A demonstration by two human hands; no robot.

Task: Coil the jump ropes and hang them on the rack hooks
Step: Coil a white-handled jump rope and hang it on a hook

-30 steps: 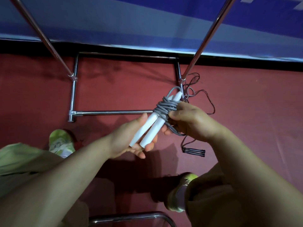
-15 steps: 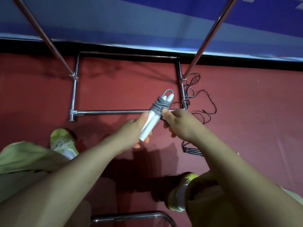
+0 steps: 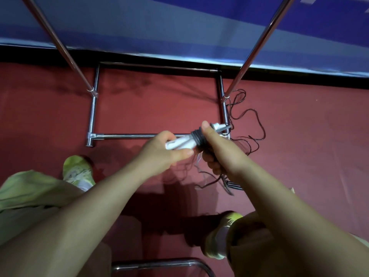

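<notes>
From the head camera, looking down, the left hand point(image 3: 159, 151) grips the near ends of a pair of white plastic jump-rope handles point(image 3: 182, 142), fingers curled under them and thumb laid along the near side. The handles lie together, tilted up toward the far right, and a grey cord point(image 3: 196, 136) is wound in tight turns around their middle. The right hand point(image 3: 217, 148) closes round that wound part, its thumb pressed on top of the coils and its fingers wrapped beneath; loose grey strands hang blurred below it. The bundle is held in the air above the near rail of a chrome tubular metal rack base point(image 3: 127, 136), which forms a rectangle on the dark red floor point(image 3: 155, 108), with two slanted chrome poles rising from its left and right sides. A second jump rope, a thin black one point(image 3: 253, 124), lies loosely tangled on the floor just right of the rack's right rail, and its black handles point(image 3: 234, 184) lie near the right forearm, partly hidden. A yellow-green shoe point(image 3: 76, 168) stands at the near left and another point(image 3: 221, 234) at the near right. A blue wall panel point(image 3: 179, 27) runs across the far side.
</notes>
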